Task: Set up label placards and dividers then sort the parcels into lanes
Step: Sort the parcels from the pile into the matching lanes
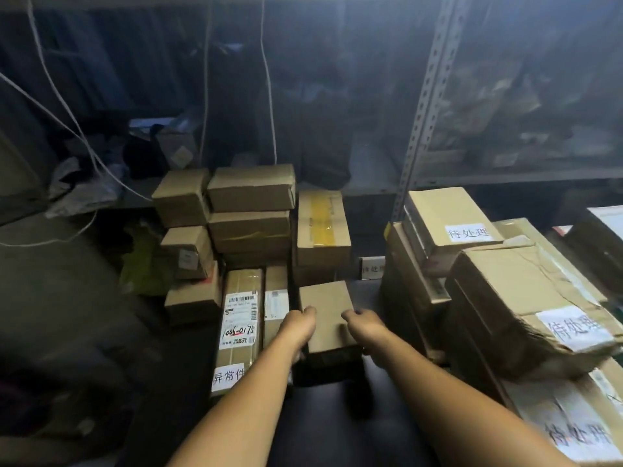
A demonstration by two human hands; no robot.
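Dim storeroom, dark bench (337, 433). Thumbs on top, left hand (300, 326) and right hand (363, 326) grip small parcel (327, 308) by its sides, dead centre. 异常件 placard (229, 375) at 9 o'clock, 待处理 placard (573, 328) at 3. Sorting step; next likely needs a lane choice.

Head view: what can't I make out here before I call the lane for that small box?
All from the head view:
- Fingers of the left hand and right hand: hidden down the sides of the small box they hold.
- White placard behind it: too small and dim to read.
- Bottom-right label: blurred and cut off by the frame edge.
- Shelf contents: dark and blurred.
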